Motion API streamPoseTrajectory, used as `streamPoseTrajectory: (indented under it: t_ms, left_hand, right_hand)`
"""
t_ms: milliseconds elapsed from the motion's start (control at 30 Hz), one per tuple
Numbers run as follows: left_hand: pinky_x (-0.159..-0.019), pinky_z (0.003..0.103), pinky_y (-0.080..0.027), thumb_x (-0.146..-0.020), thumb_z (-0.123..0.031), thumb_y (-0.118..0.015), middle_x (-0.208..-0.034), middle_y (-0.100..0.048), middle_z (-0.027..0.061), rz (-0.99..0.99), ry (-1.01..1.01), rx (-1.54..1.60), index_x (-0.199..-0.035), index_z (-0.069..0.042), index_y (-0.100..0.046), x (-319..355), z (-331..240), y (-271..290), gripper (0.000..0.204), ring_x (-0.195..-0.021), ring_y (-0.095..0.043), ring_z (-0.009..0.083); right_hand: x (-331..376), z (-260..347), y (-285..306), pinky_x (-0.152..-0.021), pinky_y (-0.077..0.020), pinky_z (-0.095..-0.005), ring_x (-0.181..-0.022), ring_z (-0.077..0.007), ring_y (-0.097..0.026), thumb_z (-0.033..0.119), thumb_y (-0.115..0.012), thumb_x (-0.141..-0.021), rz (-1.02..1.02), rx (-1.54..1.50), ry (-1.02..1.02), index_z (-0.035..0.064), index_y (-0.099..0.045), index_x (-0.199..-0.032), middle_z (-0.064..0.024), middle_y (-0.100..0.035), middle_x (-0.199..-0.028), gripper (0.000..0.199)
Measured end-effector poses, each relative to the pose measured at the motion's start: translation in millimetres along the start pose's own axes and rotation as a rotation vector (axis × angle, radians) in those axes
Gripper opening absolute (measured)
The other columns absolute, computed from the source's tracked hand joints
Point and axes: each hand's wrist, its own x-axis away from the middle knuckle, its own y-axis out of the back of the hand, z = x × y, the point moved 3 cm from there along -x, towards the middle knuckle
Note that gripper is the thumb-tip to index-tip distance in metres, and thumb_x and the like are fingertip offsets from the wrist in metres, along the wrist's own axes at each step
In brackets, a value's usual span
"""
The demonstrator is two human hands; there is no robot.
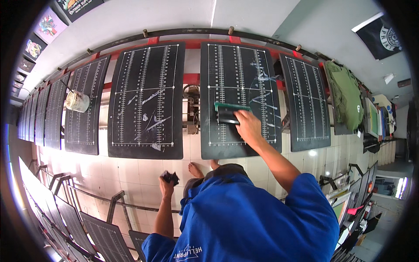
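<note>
My right hand (249,127) is closed round the black handle of a squeegee (228,115) with a green blade. The squeegee is over a dark board (257,144) printed with white rulers and grid lines; whether its blade touches the surface I cannot tell. White smears (263,75) mark the right side of this board. Low and to the left, beyond the boards' near edge, my left hand (166,187) grips a crumpled dark cloth (171,177).
A similar board (124,78) with white smears lies to the left, another board (301,105) to the right. A stained white tub (77,101) with a stick stands on a farther left board. Green garments (345,94) lie at the right. Black rails (114,205) and more boards line the near side.
</note>
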Motion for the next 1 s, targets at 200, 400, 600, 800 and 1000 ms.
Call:
streamPoseTrajectory:
  t_ms: [200,400,600,800,1000]
  left_hand:
    - [-0.094,0.049,-0.048,-0.079,-0.019,-0.071,-0.115,-0.061,0.0283,-0.021,0.008,0.129,-0.122,0.002,-0.046,-11,14,-3,0.054,-0.110,-0.061,0.0442]
    - [-0.095,0.049,-0.048,-0.076,-0.022,-0.074,-0.115,-0.061,0.0280,-0.039,0.208,-0.013,-0.120,0.001,-0.047,10,97,7,0.057,-0.109,-0.062,0.0455]
    - [-0.097,0.049,-0.048,-0.073,-0.018,-0.075,-0.112,-0.061,0.0302,-0.089,0.373,-0.060,-0.120,0.002,-0.044,40,125,23,0.060,-0.108,-0.061,0.0474]
    - [-0.092,0.048,-0.049,-0.071,-0.015,-0.075,-0.108,-0.063,0.0303,-0.170,0.475,-0.015,-0.120,0.003,-0.045,67,115,28,0.060,-0.103,-0.063,0.0453]
    - [-0.089,0.043,-0.052,-0.073,-0.015,-0.072,-0.101,-0.069,0.0222,-0.155,0.396,-0.041,-0.105,0.004,-0.064,58,71,16,0.038,-0.098,-0.066,0.0361]
  right_hand:
    - [110,36,22,-0.088,-0.0536,-0.0394,-0.109,-0.0259,-0.063,0.006,-0.079,-0.066,0.011,-0.053,-0.141,0.0100,-0.067,-0.118,-0.0025,-0.065,-0.117,0.054]
    - [136,62,6,-0.091,-0.0515,-0.0384,-0.109,-0.0238,-0.062,0.004,-0.078,-0.064,0.005,0.063,-0.011,0.0112,-0.067,-0.120,-0.0003,-0.064,-0.117,0.058]
    - [27,36,-7,-0.090,-0.0510,-0.0410,-0.111,-0.0263,-0.062,0.001,-0.077,-0.066,-0.030,0.004,-0.036,0.0114,-0.066,-0.122,-0.0034,-0.065,-0.119,0.059]
    - [-140,-33,-31,-0.090,-0.0530,-0.0406,-0.107,-0.0264,-0.065,0.004,-0.075,-0.072,-0.123,0.016,0.038,0.0128,-0.069,-0.117,-0.0037,-0.068,-0.117,0.047]
    - [-254,-85,-38,-0.086,-0.0555,-0.0405,-0.102,-0.0265,-0.067,0.007,-0.073,-0.077,-0.172,0.087,-0.009,0.0127,-0.071,-0.112,-0.0037,-0.069,-0.110,0.036]
